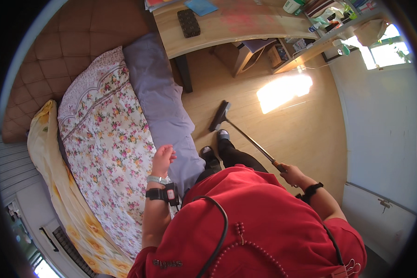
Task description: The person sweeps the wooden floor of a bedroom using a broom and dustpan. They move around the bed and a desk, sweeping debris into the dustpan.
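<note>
My right hand (292, 174) grips the upper end of a long-handled floor broom (252, 140), which has a metallic pole. Its wide dark head (218, 117) rests on the wood-look floor (243, 104), just ahead of my slippered feet (223, 135). My left hand (164, 157) hangs over the near side of the bed with its fingers half bent and slightly apart, and nothing shows in it. Below that hand lie a floral quilt (107, 139) and a grey-purple sheet (156, 87) along the bed's edge.
A wooden desk (226, 27) with a dark leg (184, 74) stands ahead, bearing a brown patterned case (188, 23). Under it are a wooden stool (246, 57) and shelves (279, 54). A tufted brown headboard (76, 27) is at left; a white wall (378, 121) at right.
</note>
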### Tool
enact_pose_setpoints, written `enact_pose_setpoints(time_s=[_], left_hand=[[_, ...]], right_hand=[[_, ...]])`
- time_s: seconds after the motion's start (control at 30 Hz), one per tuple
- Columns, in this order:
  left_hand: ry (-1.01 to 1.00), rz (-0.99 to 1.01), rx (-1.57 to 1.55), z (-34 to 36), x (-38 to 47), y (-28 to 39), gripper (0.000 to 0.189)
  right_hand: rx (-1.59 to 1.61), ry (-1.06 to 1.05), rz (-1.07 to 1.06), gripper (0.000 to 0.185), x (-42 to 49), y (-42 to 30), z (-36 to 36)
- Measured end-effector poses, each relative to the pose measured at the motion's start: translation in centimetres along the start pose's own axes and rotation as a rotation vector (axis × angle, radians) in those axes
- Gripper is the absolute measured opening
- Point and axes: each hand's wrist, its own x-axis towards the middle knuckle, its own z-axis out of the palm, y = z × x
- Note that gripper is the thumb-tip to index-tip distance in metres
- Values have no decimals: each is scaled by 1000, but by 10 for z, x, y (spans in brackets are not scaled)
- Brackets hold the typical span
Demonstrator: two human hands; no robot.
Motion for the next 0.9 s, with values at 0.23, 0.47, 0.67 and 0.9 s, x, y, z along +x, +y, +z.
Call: enact_pose_setpoints(time_s=[0.23, 0.47, 0.67, 0.9], left_hand=[[40, -188, -44, -10, -21, -12, 16], [283, 20, 118, -9, -35, 60, 19], [304, 3, 253, 19, -47, 98, 20], [75, -25, 289, 82, -5, 100, 19]], right_hand=[[105, 213, -173, 33, 44, -31, -21], [289, 203, -166, 25, 230, -158, -75], [316, -90, 26, 32, 295, -171, -107], [268, 51, -117, 18, 207, 10, -39]])
